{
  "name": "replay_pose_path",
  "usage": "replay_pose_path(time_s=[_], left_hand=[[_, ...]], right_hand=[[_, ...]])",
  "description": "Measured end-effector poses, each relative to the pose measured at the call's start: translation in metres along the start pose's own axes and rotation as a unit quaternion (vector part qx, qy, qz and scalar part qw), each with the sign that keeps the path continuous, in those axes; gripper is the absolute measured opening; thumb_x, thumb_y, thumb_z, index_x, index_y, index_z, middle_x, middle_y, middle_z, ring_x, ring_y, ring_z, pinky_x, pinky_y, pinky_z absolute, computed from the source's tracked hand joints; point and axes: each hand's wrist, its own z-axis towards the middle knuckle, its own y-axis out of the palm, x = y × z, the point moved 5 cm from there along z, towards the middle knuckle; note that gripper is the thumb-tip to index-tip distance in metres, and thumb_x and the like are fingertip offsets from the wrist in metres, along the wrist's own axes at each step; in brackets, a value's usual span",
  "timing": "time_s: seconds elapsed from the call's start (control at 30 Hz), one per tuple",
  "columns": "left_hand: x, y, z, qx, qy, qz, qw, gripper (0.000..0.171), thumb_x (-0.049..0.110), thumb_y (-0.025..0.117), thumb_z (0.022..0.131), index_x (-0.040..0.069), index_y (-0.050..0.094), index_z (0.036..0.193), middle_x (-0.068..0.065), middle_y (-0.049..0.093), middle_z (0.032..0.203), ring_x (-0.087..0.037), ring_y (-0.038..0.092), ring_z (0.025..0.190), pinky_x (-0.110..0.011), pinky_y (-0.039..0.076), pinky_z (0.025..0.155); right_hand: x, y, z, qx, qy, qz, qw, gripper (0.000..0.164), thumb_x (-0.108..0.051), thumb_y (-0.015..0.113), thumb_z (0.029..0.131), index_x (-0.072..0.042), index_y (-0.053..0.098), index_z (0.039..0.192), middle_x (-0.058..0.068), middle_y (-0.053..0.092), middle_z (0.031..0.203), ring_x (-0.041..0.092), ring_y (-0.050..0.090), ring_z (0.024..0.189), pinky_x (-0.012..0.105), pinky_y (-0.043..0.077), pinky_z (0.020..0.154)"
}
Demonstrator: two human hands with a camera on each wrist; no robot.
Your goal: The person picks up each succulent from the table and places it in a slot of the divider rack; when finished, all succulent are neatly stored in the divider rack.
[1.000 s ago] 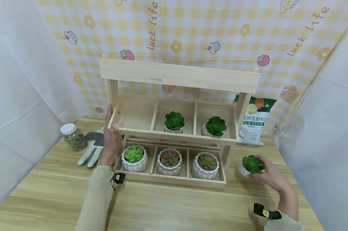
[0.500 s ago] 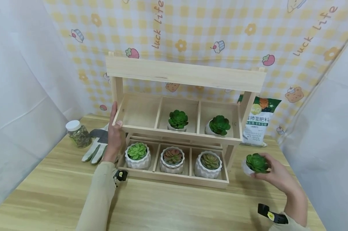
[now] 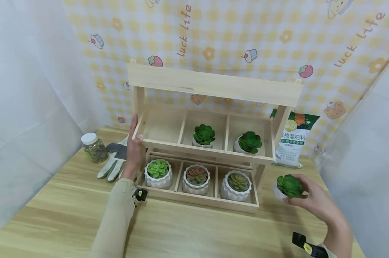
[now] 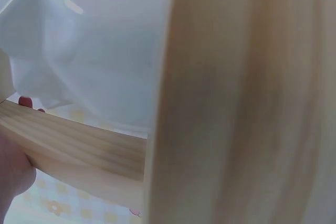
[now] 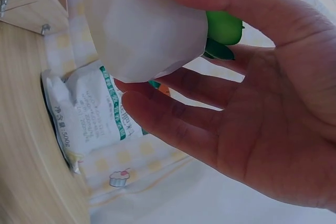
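Observation:
My left hand (image 3: 134, 152) grips the left end of the two-tier wooden plant stand (image 3: 214, 84), thumb at the upper tray's front edge. In the left wrist view, bare wood (image 4: 220, 98) fills the right side, with a blurred white pot (image 4: 105, 45) beside it. Right of the stand, my right hand (image 3: 320, 200) holds a small dark green potted succulent (image 3: 289, 186) above the table. The right wrist view shows its white faceted pot (image 5: 144, 24) tilted, with thumb and fingers on it. Two similar succulents (image 3: 204, 134) (image 3: 250, 142) sit in the upper tray's middle and right compartments.
The lower tray holds light green (image 3: 158, 168), reddish (image 3: 197, 175) and olive (image 3: 238, 182) succulents in white pots. A white-lidded jar (image 3: 94, 147) and gloves (image 3: 114, 163) lie at left. A fertilizer bag (image 3: 291, 143) stands behind the stand's right end, before a checked cloth (image 3: 226, 32).
The head view has swung slightly left, so everything sits farther right in it. My left hand keeps its grip on the stand. The right hand still holds the succulent beside the stand, hardly moved.

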Motion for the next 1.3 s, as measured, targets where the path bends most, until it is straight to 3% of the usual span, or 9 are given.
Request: replay_pose_path(time_s=[0.27,0.4,0.63,0.97,1.17,1.3], left_hand=[[-0.001,0.001,-0.002,0.001,0.003,-0.032,0.9995,0.07,0.01,0.034,0.082,0.018,0.019,0.15,-0.004,0.019,0.153,-0.024,0.023,0.136,-0.039,0.019,0.107],[0.0,-0.001,0.0,0.002,0.003,-0.016,0.9999,0.07,0.009,0.033,0.082,0.019,0.019,0.15,-0.003,0.02,0.153,-0.024,0.025,0.135,-0.039,0.021,0.107],[0.0,-0.001,-0.001,0.005,-0.004,-0.004,1.0,0.07,0.009,0.033,0.083,0.019,0.019,0.15,-0.002,0.019,0.153,-0.024,0.024,0.136,-0.04,0.021,0.107],[0.0,-0.001,0.0,0.005,0.002,0.002,1.0,0.069,0.013,0.034,0.083,0.018,0.019,0.15,-0.002,0.021,0.153,-0.024,0.025,0.135,-0.039,0.023,0.106],[0.001,-0.002,-0.002,0.006,-0.015,0.029,0.9994,0.07,0.013,0.034,0.083,0.022,0.018,0.15,0.0,0.021,0.153,-0.023,0.026,0.134,-0.042,0.023,0.106],[0.002,-0.001,-0.001,0.0,-0.014,0.024,0.9996,0.07,0.014,0.034,0.083,0.021,0.017,0.151,-0.002,0.02,0.153,-0.024,0.026,0.135,-0.042,0.023,0.106]], right_hand=[[-0.004,0.0,-0.004,-0.006,-0.006,-0.007,1.0,0.071,-0.029,0.077,0.074,0.0,0.043,0.128,0.018,0.058,0.111,0.035,0.057,0.099,0.037,0.047,0.068],[-0.01,0.003,-0.004,-0.009,-0.011,-0.01,1.0,0.071,-0.031,0.077,0.074,-0.001,0.043,0.129,0.017,0.059,0.111,0.039,0.056,0.102,0.038,0.047,0.069],[-0.018,0.006,-0.005,-0.009,-0.02,-0.018,1.0,0.07,-0.031,0.078,0.073,-0.003,0.045,0.128,0.013,0.059,0.11,0.032,0.057,0.1,0.031,0.047,0.068],[-0.044,0.019,0.004,-0.029,-0.066,-0.003,0.997,0.068,-0.026,0.078,0.073,-0.001,0.047,0.128,0.013,0.058,0.113,0.033,0.056,0.101,0.03,0.048,0.069],[-0.064,0.031,0.009,-0.046,-0.101,0.01,0.994,0.063,-0.025,0.081,0.07,-0.004,0.052,0.121,0.008,0.06,0.107,0.023,0.058,0.09,0.034,0.05,0.072],[-0.079,0.038,0.016,-0.058,-0.128,-0.002,0.99,0.064,-0.027,0.082,0.068,-0.005,0.053,0.12,0.005,0.061,0.103,0.02,0.059,0.087,0.034,0.051,0.071]])
